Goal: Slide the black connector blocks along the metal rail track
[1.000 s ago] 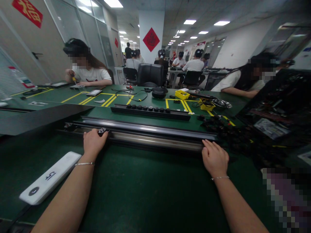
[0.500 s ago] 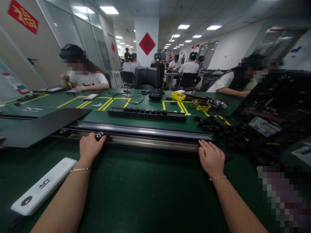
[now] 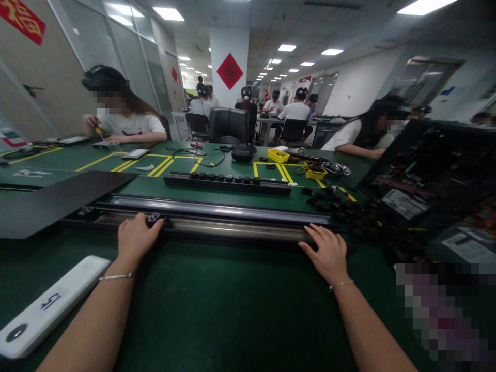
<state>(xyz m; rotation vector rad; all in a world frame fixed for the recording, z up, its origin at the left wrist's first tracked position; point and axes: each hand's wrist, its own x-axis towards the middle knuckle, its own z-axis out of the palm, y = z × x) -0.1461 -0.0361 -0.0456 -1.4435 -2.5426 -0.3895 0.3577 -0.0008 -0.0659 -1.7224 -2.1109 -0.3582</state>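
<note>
A long metal rail with black edges lies across the table in front of me. Near its left part, my left hand is closed around a small black block with round fittings, the thumb on its right side. Part of the block is hidden by the fingers. Over the rail's right end rests my right hand, open, thumb and fingers apart, with the fingertips on the rail. Just behind runs a second shiny rail, parallel to the first.
A dark flat panel lies at left, a white power bank-like device nearer me. Farther back is a black bar with several round knobs. Black parts and an open computer case stand right. Co-workers sit across the table.
The view has turned a little to the right, so things sit farther left. My right thumb and fingers have spread apart on the rail; my left hand keeps its hold.
</note>
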